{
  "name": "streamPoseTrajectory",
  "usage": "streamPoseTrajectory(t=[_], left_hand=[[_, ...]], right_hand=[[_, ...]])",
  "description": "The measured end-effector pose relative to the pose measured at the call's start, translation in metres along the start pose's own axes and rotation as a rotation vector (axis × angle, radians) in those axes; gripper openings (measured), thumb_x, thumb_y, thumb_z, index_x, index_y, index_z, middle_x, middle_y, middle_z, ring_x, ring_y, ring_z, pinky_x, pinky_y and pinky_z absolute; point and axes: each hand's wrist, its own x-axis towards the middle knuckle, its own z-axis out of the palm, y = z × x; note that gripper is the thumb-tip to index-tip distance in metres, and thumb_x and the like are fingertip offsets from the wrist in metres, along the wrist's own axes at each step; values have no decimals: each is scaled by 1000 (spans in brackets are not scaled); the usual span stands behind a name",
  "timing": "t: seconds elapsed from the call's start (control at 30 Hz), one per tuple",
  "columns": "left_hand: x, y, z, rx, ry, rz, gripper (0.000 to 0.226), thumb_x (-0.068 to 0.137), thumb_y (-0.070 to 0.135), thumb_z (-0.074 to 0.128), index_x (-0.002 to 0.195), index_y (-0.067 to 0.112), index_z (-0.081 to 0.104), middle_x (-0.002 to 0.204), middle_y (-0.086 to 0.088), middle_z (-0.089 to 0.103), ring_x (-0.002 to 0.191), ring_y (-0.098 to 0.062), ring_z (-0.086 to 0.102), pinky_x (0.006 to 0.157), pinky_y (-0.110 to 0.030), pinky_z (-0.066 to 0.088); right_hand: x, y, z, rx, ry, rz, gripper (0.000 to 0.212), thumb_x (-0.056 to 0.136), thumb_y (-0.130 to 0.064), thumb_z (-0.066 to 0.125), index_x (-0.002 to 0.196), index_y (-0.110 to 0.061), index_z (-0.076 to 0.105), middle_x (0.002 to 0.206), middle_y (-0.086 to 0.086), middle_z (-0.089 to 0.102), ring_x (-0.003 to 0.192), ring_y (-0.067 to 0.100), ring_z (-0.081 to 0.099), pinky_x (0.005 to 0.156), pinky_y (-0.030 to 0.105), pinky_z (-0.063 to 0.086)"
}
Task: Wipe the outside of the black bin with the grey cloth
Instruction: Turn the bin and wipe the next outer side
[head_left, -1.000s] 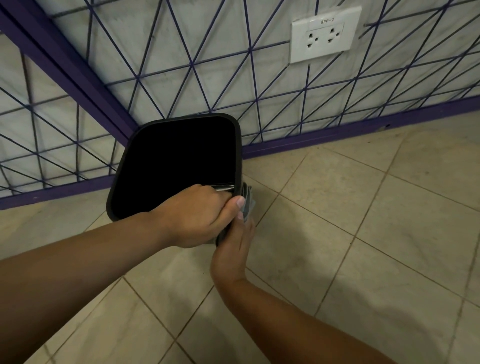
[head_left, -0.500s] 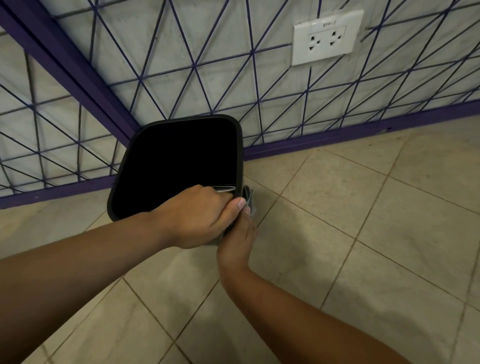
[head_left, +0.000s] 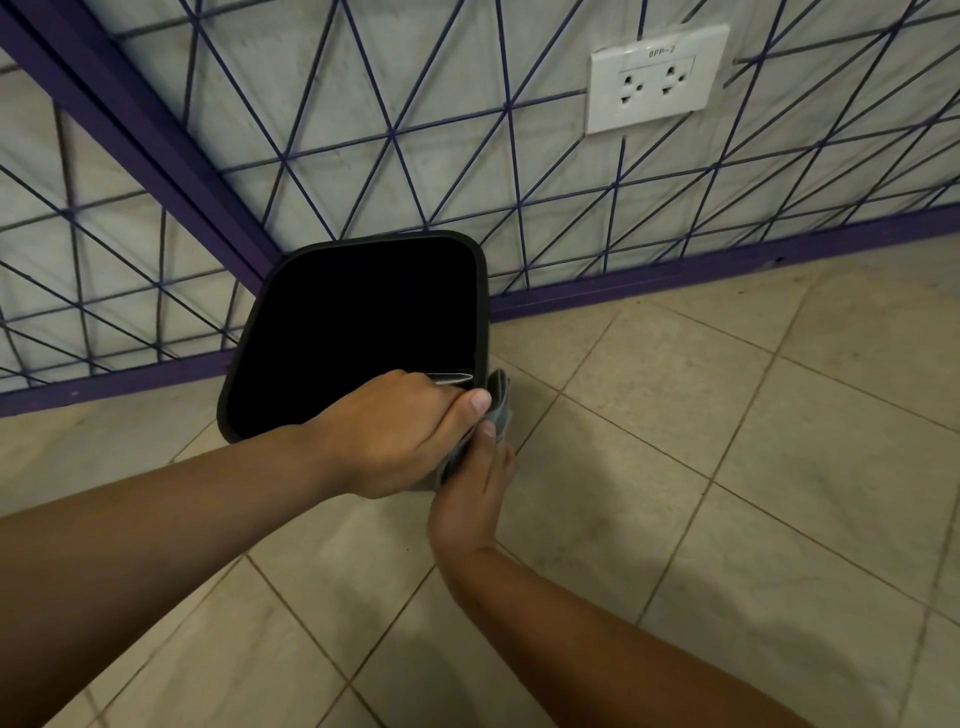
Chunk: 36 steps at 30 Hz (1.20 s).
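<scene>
Fingers (head_left: 470, 402) of your left hand (head_left: 395, 436) clamp the near rim of the black bin (head_left: 358, 332) in the floor corner, while just below them your right hand (head_left: 475, 493) presses the grey cloth (head_left: 500, 402) against its outer wall.

Even, fairly dim indoor light, no glare. Soft shadows fall on the floor tiles (head_left: 753, 467) toward 6 o'clock. Wide-angle bending curves lines at the edges; focus is slightly soft.

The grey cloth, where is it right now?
In the head view, the grey cloth is pressed against the black bin's outer near-right corner by the right hand, just below the left hand's thumb.
</scene>
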Motion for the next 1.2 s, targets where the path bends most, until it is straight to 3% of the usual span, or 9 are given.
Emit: streamPoseTrajectory(t=[0.1, 0.2, 0.33, 0.53, 0.67, 0.8, 0.97, 1.13, 1.2], left_hand=[[0, 1, 0, -25, 19, 12, 49, 105, 45, 20, 69, 30, 49, 63, 5, 58, 62, -10, 58, 62, -25, 42], [0, 2, -1, -25, 18, 9, 51, 104, 47, 18, 70, 28, 51, 63, 4, 58, 61, -10, 58, 62, -27, 44], [-1, 2, -2, -2, 34, 31, 45, 104, 44, 21, 69, 31, 46, 64, 5, 54, 64, -10, 56, 61, -23, 38], [0, 1, -2, 1, 17, 11, 52, 102, 49, 19, 73, 25, 54, 67, 3, 59, 64, -12, 58, 65, -36, 46], [-1, 5, -3, -7, 26, 20, 45, 102, 46, 21, 71, 31, 50, 66, 6, 58, 66, -10, 58, 66, -30, 45], [0, 4, -3, -7, 28, 37, 44, 106, 41, 27, 67, 39, 47, 61, 15, 52, 65, -1, 57, 63, -16, 36], [1, 4, -2, -13, 34, 35, 47, 105, 44, 26, 64, 31, 48, 61, 6, 55, 60, -8, 56, 62, -27, 41], [1, 4, -3, -13, 41, 28, 50, 104, 46, 26, 61, 30, 45, 57, 7, 49, 58, -8, 53, 59, -23, 32], [1, 3, -3, -25, 46, 14, 50, 101, 49, 25, 60, 28, 46, 57, 4, 51, 57, -10, 53, 59, -29, 36]], right_hand=[[2, -9, 4, -6, -37, -25, 98, 81, -89, 38, 148, -20, 55, 149, 11, 53, 145, 29, 47, 121, 58, 37], [-11, -7, 3, -27, -39, -61, 86, 88, -75, 36, 151, -19, 50, 154, 5, 48, 148, 23, 43, 123, 54, 36], [6, -6, 0, -35, 0, -6, 94, 79, -77, 29, 150, -20, 53, 151, 6, 51, 146, 25, 45, 123, 53, 35], [-12, -7, -3, -132, -32, -94, 89, 87, -73, 26, 156, -21, 46, 156, 5, 46, 150, 20, 39, 125, 49, 34], [5, -9, 4, -112, 36, -50, 97, 85, -86, 27, 148, -19, 57, 148, 11, 57, 144, 27, 49, 120, 55, 39], [-17, -16, 0, -117, -79, -144, 84, 92, -75, 28, 158, -25, 43, 155, 1, 45, 147, 16, 41, 122, 46, 40], [0, -8, -7, -140, -79, -79, 93, 84, -74, 27, 158, -19, 42, 156, 7, 40, 149, 22, 40, 123, 51, 37], [-16, -7, -21, -203, -202, -128, 86, 88, -67, 30, 161, -23, 35, 151, -1, 38, 140, 8, 45, 122, 29, 40], [-6, -4, -25, -228, -187, -93, 87, 87, -68, 31, 158, -19, 38, 148, 1, 40, 138, 13, 46, 123, 34, 39]])
